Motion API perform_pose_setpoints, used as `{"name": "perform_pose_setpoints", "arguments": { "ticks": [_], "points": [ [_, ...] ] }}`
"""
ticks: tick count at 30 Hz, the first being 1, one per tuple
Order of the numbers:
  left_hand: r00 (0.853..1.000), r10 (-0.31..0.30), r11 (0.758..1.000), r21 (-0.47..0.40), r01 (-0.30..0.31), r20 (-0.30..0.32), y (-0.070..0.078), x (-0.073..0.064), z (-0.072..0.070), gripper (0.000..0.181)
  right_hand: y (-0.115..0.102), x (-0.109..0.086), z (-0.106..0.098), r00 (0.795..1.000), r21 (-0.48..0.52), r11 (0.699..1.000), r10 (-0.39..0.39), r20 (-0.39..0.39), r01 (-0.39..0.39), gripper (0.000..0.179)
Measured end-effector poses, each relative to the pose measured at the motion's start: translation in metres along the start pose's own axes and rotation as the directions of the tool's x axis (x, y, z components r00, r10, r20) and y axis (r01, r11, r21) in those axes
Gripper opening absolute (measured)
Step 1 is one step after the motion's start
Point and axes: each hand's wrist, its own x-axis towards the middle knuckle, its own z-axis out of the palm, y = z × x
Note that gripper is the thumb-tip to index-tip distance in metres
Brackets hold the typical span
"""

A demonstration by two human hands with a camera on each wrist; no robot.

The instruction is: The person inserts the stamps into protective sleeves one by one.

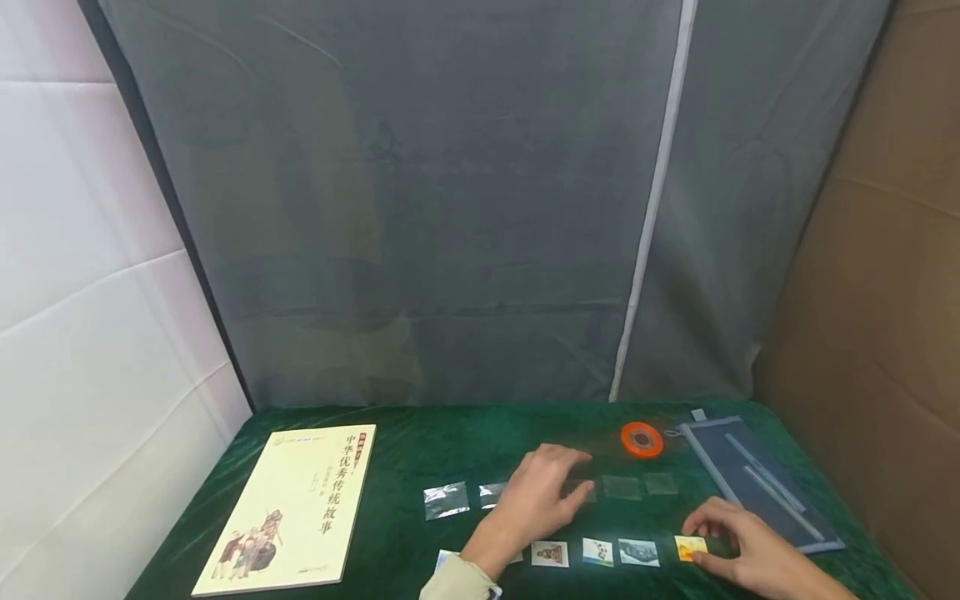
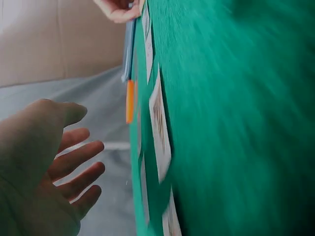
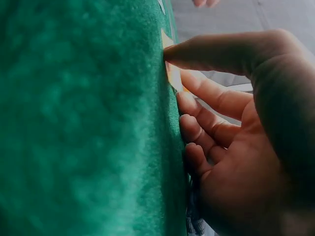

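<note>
My right hand (image 1: 733, 540) pinches a small yellow picture card (image 1: 688, 547) between thumb and fingers, at the right end of a row of cards. The right wrist view shows the thumb (image 3: 211, 51) on the near edge of that card (image 3: 173, 76), which lies on or just above the cloth. My left hand (image 1: 531, 502) hovers over the middle of a row of small clear plastic bags, its fingers loosely extended and holding nothing. Beneath its wrist the row includes a brown figure card (image 1: 550, 554), a panda-like card (image 1: 597, 552) and a grey landscape card (image 1: 638, 552).
Clear bags (image 1: 446, 501) lie farther back on the green cloth (image 1: 405, 450), others (image 1: 622, 488) to the right. An orange roll of tape (image 1: 641, 440) and a blue-grey zip pouch (image 1: 757, 483) are at the right. A cream book (image 1: 300, 492) lies left.
</note>
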Motion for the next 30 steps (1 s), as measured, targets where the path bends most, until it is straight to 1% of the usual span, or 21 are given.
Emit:
{"name": "perform_pose_setpoints", "arguments": {
  "ticks": [5,10,12,13,17,20,24,27,30],
  "points": [
    [0.998,0.035,0.999,-0.002,-0.035,0.048,0.014,0.016,0.017,0.034,-0.002,0.001,0.002,1.000,0.013,1.000,-0.008,-0.008,0.008,0.014],
    [0.995,0.080,0.997,0.018,-0.081,0.055,0.026,0.031,0.032,0.031,-0.005,0.001,0.003,1.000,0.139,0.990,0.023,0.016,-0.025,0.008],
    [0.995,0.084,0.996,0.029,-0.086,0.058,0.030,0.037,0.038,0.030,-0.008,0.001,0.004,0.999,0.193,0.980,0.049,0.024,-0.053,0.012],
    [0.995,0.080,0.996,0.034,-0.082,0.065,0.032,0.040,0.041,0.030,-0.009,0.001,0.005,0.998,0.203,0.977,0.057,0.020,-0.060,0.015],
    [0.994,0.033,0.997,0.062,-0.040,0.109,0.040,0.048,0.049,0.029,-0.015,0.003,0.008,0.997,0.243,0.967,0.082,-0.006,-0.078,0.021],
    [0.992,-0.019,0.996,0.087,0.008,0.125,0.046,0.053,0.054,0.029,-0.019,0.005,0.013,0.997,0.287,0.955,0.080,-0.016,-0.072,0.023],
    [0.992,-0.081,0.990,0.128,0.067,0.102,0.051,0.056,0.060,0.025,-0.022,0.008,0.020,0.996,0.326,0.943,0.084,-0.037,-0.068,0.021],
    [0.991,-0.113,0.981,0.164,0.099,0.074,0.055,0.059,0.064,0.020,-0.021,0.007,0.022,0.994,0.337,0.938,0.101,-0.053,-0.077,0.020],
    [0.987,-0.146,0.973,0.192,0.131,0.064,0.057,0.062,0.067,0.020,-0.018,0.007,0.022,0.992,0.352,0.932,0.109,-0.056,-0.082,0.021]
  ]
}}
